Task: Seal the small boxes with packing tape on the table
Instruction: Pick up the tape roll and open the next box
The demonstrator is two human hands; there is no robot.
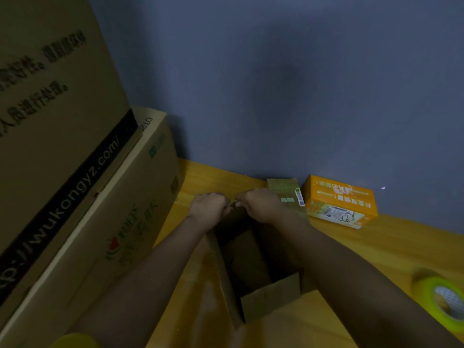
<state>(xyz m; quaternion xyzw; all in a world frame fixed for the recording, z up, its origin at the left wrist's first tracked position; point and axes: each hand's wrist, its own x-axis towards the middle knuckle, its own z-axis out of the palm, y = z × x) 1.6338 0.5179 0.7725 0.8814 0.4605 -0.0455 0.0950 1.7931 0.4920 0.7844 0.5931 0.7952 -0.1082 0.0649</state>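
now both hands, left hand (pixel 209 205) and right hand (pixel 258 203), grip far flap of open box (pixel 270 296).

Wooden table (pixel 391 249) against a blue wall. Bearing an open brown box (pixel 253 270), an orange box (pixel 339 200), a greenish packet (pixel 285 193), a tape roll (pixel 444 302). Stacked big cartons (pixel 82 197) at left.

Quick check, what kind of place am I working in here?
Probably a home or small-shop packing corner. A wooden table stands against a bare blue-grey wall, large printed cartons are stacked at the left, and a tape roll and an orange box lie at the right.
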